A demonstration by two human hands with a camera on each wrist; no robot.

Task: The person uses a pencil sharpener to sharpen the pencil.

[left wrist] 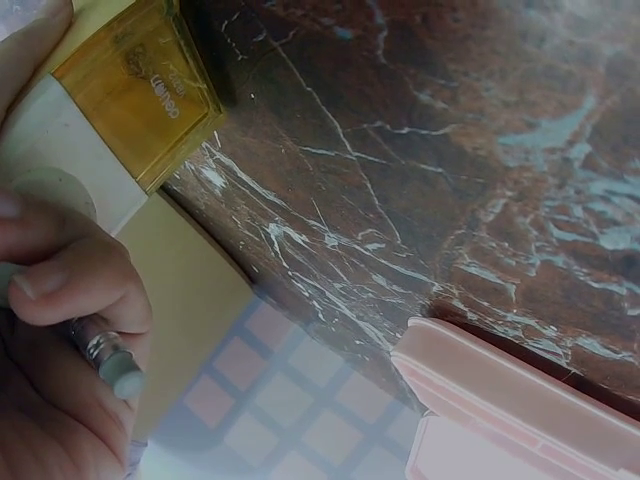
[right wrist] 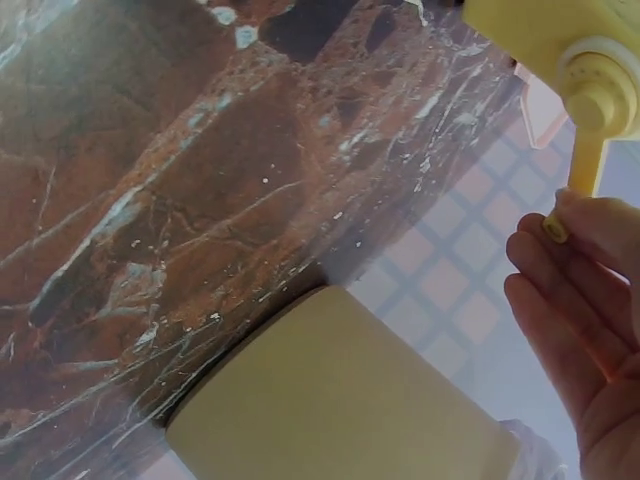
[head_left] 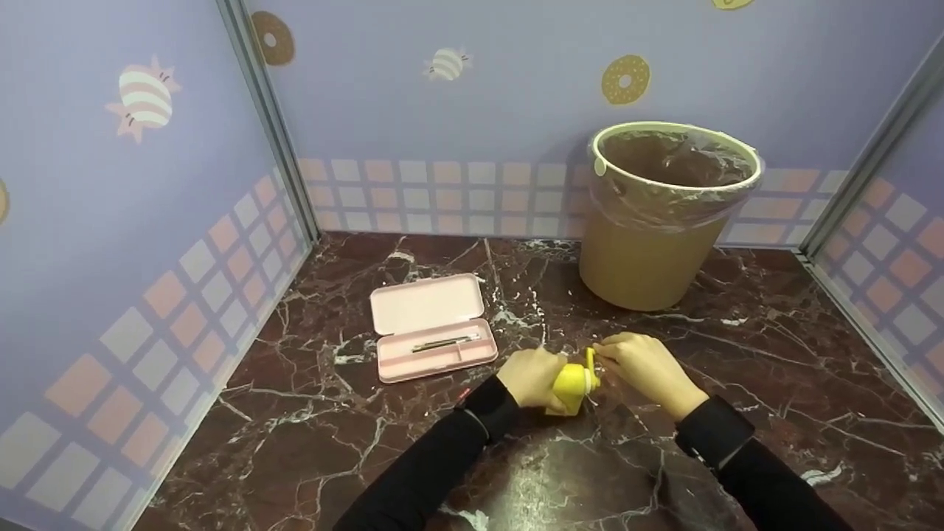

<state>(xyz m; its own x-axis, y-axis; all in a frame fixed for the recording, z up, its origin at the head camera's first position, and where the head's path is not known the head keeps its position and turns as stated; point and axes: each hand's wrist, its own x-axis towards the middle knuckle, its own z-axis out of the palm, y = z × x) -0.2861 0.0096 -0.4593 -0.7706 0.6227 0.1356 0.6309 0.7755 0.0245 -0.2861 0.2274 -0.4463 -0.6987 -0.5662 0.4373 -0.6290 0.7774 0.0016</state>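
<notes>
Sharpener (head_left: 568, 382), lower centre: left hand (head_left: 532, 376) grips it, likely for steadiness.
Crank (right wrist: 587, 165): right hand (right wrist: 590, 290) pinches its end, probably for leverage.
Pencil (left wrist: 106, 357): left hand too, we think; tip hidden.

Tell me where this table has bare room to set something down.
Bare patches: left of the pink pencil case, toward the left wall; and right of the right hand, toward the right wall. Crowded: the middle, where the left hand grips the yellow crank sharpener close beside the case; also behind the right hand, where the bin stands.
</notes>
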